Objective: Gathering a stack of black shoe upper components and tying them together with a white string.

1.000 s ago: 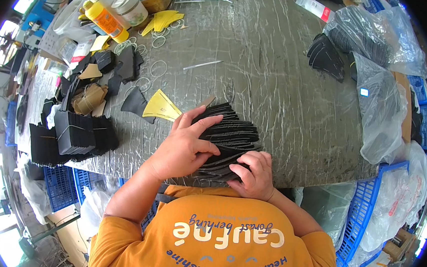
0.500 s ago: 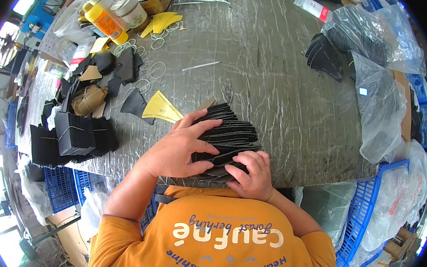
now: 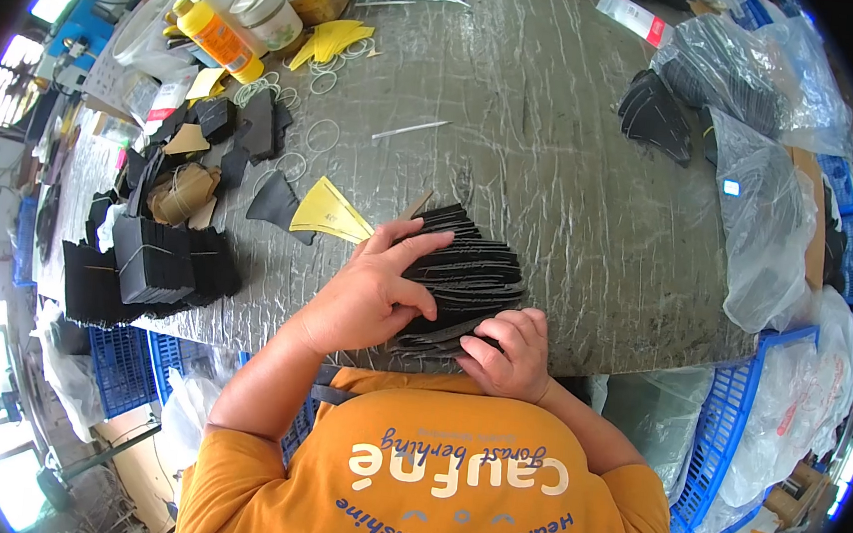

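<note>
A fanned stack of thin black cut pieces [image 3: 472, 265] lies at the near edge of the table, its layers showing as ridges. My left hand [image 3: 370, 287] grips it from the left, two fingers stretched over the far part and the lower fingers bent close together at the near part. At the stack's near right corner, my right hand [image 3: 508, 351] is closed on the edges of the pieces with curled fingers; its fingertips are partly hidden. Beside my left fingers lie a yellow fan-shaped pattern piece [image 3: 329, 211] and a single black piece [image 3: 276, 205].
Bundled black pieces [image 3: 151, 265] stand at the left edge, with a yellow bottle [image 3: 214, 39] and a white jar [image 3: 266, 13] behind. A white stick [image 3: 412, 130] lies mid-table. Black pieces [image 3: 654, 116] and plastic bags [image 3: 761, 223] are at right, a blue crate [image 3: 723, 440] below.
My left hand's lower fingers have drawn together and lifted back from the near pieces, uncovering more of the stack. My right hand stays at the near right corner.
</note>
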`<action>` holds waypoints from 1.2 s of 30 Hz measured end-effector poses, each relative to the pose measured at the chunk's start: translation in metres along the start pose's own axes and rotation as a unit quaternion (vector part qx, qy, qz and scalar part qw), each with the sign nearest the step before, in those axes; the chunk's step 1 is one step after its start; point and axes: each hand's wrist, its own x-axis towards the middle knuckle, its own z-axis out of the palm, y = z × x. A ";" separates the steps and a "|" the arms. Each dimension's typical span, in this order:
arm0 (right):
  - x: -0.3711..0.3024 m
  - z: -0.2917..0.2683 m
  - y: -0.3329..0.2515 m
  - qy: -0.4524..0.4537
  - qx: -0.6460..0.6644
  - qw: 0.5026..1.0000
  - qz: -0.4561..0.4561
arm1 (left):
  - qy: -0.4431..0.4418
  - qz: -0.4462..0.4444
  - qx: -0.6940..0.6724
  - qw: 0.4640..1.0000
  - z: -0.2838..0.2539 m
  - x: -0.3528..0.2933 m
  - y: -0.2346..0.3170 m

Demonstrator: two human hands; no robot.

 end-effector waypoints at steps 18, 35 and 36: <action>0.000 0.000 0.001 -0.025 0.015 0.999 -0.015 | -0.034 0.001 0.003 0.999 -0.003 0.001 0.001; -0.002 0.001 -0.001 -0.007 0.008 1.000 -0.022 | -0.071 0.031 0.022 0.997 -0.012 0.001 0.004; -0.001 0.001 -0.001 -0.008 0.007 1.000 -0.022 | -0.083 0.030 0.020 0.996 -0.014 0.001 0.005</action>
